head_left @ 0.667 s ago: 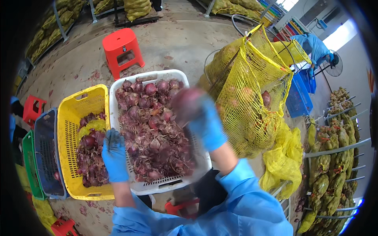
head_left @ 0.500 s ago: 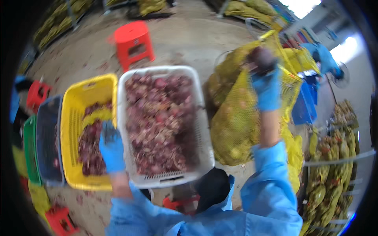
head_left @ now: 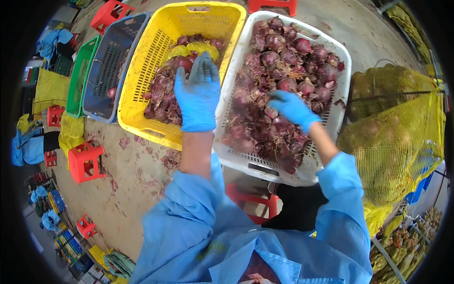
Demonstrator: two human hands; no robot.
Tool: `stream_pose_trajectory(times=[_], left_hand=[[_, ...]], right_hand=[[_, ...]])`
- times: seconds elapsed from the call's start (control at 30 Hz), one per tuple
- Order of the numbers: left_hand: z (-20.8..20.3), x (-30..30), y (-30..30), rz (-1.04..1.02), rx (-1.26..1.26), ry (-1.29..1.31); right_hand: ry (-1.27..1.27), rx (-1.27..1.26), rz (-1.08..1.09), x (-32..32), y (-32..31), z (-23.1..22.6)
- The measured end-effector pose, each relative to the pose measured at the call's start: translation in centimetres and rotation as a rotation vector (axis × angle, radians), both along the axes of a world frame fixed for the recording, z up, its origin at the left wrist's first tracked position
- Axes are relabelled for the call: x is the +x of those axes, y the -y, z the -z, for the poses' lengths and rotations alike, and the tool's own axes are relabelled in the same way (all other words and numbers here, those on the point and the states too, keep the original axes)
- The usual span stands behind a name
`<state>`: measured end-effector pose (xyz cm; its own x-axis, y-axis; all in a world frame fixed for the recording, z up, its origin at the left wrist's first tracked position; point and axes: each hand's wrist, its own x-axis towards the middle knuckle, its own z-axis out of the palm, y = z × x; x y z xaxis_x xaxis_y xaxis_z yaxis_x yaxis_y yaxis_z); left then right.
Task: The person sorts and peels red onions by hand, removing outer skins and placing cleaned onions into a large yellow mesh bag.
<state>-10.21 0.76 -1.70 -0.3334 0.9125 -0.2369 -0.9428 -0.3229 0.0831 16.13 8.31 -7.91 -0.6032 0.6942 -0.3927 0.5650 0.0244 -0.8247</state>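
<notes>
My left hand point(head_left: 198, 97), in a blue glove with dark, soiled fingertips, is over the yellow crate point(head_left: 134, 97). A red onion point(head_left: 181, 63) shows between its thumb and fingers. Below it in that crate lie onions with loose skins and a piece of yellow netting point(head_left: 202, 48). My right hand point(head_left: 294, 110), also gloved in blue, reaches in over the white crate point(head_left: 246, 163). Its fingers stretch out, slightly blurred, just above the heaped red onions point(head_left: 286, 85). I see nothing held in it.
Blue point(head_left: 105, 75) and green point(head_left: 81, 78) crates stand left of the yellow one. A filled yellow mesh bag point(head_left: 395, 146) is at my right. Red stools point(head_left: 85, 162) stand about on the skin-littered floor. People in blue work clothes are at the far left.
The view has swung, so the crates appear turned and farther right. My right hand has left the mesh bag, where it held a dark onion, for the white crate. My left hand is over the yellow crate.
</notes>
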Motion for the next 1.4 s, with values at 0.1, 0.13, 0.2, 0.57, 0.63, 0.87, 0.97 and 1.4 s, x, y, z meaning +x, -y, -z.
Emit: stream_pose_trajectory(times=[0.1,0.13,0.2,0.57,0.63,0.87,0.97,1.4], left_hand=[[0.4,0.2,0.8,0.055,0.031,0.027],[0.5,0.3,1.0,0.077,0.032,0.038],[0.5,0.7,1.7,0.049,-0.054,0.041],[-1.5,1.9,4.7,0.338,-0.371,-0.748],[-2.3,2.9,4.6,0.411,-0.384,-1.203],[-2.9,6.0,5.0,0.695,-0.198,-1.173],[-3.4,6.0,5.1,0.764,-0.211,-1.014],[-2.6,9.1,4.2,0.497,-0.119,-1.139]], right_hand=[[0.355,0.381,-0.273,-7.8,2.7,7.4],[0.381,0.43,-0.225,-9.1,2.9,9.1],[0.482,0.451,-0.181,-11.6,4.0,10.8],[-0.406,-0.786,0.295,-8.0,3.4,6.5],[-0.614,-1.03,0.207,-5.4,3.2,2.8],[-0.59,-0.454,0.42,-2.9,7.2,-6.6],[-0.527,0.197,0.341,-2.8,8.9,-8.7],[-0.594,0.085,0.768,-1.8,9.0,-9.1]])
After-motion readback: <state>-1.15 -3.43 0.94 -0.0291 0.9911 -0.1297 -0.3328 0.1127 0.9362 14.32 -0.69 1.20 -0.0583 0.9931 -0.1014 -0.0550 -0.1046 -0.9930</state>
